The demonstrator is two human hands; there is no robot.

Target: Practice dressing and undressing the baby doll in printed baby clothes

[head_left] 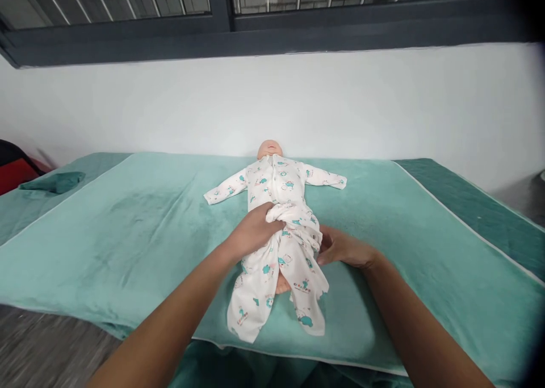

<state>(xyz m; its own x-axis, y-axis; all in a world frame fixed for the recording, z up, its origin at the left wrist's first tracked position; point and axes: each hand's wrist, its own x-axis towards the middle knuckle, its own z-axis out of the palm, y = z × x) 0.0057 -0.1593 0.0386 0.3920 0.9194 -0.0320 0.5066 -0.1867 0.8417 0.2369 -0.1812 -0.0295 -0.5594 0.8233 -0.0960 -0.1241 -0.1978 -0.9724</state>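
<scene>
A baby doll (269, 149) lies on its back on a teal towel (128, 223), dressed in a white romper (276, 189) with teal prints. My left hand (254, 230) is closed on a bunch of the romper's fabric at the doll's waist. My right hand (343, 246) grips the romper's edge at the doll's right hip side, fingers curled into the cloth. The romper's legs (272, 297) hang loose toward me, and a bit of bare doll leg shows between them.
The towel covers a darker green-sheeted table (468, 206) that runs against a white wall. A folded green cloth (53, 182) lies at the far left, beside a red and black object (12, 169). The table's near edge is just under my forearms.
</scene>
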